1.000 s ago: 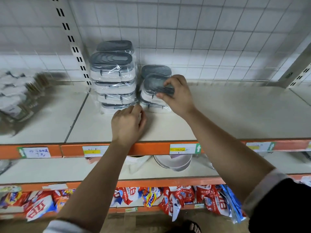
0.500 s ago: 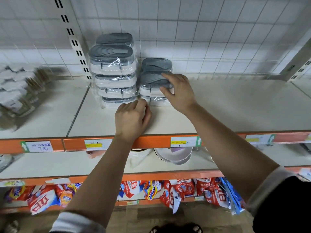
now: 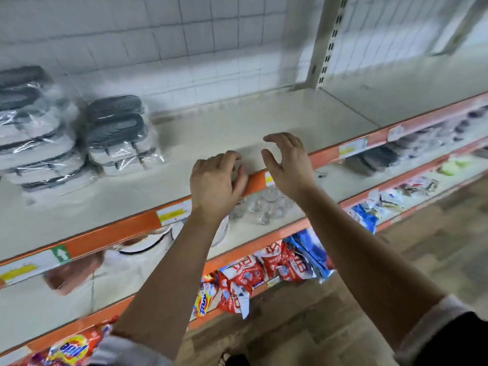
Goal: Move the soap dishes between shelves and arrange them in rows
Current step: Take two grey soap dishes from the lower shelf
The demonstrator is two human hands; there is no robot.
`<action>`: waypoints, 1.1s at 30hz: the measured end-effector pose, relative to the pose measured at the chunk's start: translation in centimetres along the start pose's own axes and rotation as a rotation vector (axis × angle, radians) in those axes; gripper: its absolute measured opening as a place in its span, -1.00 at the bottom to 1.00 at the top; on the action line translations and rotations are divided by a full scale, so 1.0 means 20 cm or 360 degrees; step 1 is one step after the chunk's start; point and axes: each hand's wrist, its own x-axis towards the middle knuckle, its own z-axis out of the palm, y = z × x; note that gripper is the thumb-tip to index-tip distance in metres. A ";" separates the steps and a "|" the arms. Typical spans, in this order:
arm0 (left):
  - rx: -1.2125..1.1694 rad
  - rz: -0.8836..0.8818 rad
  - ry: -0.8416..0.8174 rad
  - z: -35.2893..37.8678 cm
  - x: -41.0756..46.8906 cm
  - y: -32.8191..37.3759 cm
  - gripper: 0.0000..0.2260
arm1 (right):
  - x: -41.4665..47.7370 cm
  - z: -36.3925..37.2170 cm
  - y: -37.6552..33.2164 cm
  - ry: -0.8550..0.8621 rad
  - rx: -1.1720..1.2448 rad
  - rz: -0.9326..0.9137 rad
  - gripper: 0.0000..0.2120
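Two stacks of grey-lidded soap dishes in clear wrap stand at the left of the top shelf point(image 3: 264, 128): a tall stack point(image 3: 34, 128) at the far left and a shorter stack point(image 3: 118, 136) beside it. My left hand point(image 3: 215, 183) hovers at the shelf's orange front edge, fingers loosely curled, holding nothing. My right hand point(image 3: 286, 159) is just to its right, fingers spread and empty. Both hands are well to the right of the stacks. More dark soap dishes point(image 3: 375, 159) lie on the second shelf at the right, blurred.
Small clear glasses point(image 3: 264, 207) and white plates point(image 3: 148, 241) sit on the second shelf below my hands. Detergent packets point(image 3: 264, 268) hang along the lower shelf. A perforated upright post point(image 3: 327, 40) divides the shelving at the right. Floor shows at the lower right.
My right hand has let go of the short stack's top dish and both hands have drawn back to the shelf edge. The view has swung right, so the stacks now sit far left.
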 end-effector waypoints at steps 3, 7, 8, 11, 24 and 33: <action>-0.0103 0.0090 -0.0085 0.15 0.01 0.28 -0.77 | -0.12 -0.23 0.23 0.0052 -0.0076 0.0047 -0.72; -0.0211 0.0114 -0.0263 0.38 -0.01 0.72 -0.75 | -0.29 -0.58 0.55 0.0061 -0.0142 0.0171 -0.72; -0.0250 0.0108 -0.0309 0.44 -0.02 0.84 -0.75 | -0.34 -0.67 0.63 0.0072 -0.0154 0.0210 -0.73; -0.0271 0.0095 -0.0419 0.60 -0.04 1.17 -0.72 | -0.46 -0.92 0.87 0.0071 -0.0204 0.0310 -0.73; -0.0165 0.0060 -0.0633 1.15 -0.14 1.67 -0.71 | -0.64 -1.25 1.65 -0.0164 -0.0209 0.0459 -0.73; -0.0184 -0.0132 -0.0792 1.70 -0.06 1.70 -0.65 | -0.39 -1.14 2.15 -0.0378 -0.0284 0.0483 -0.67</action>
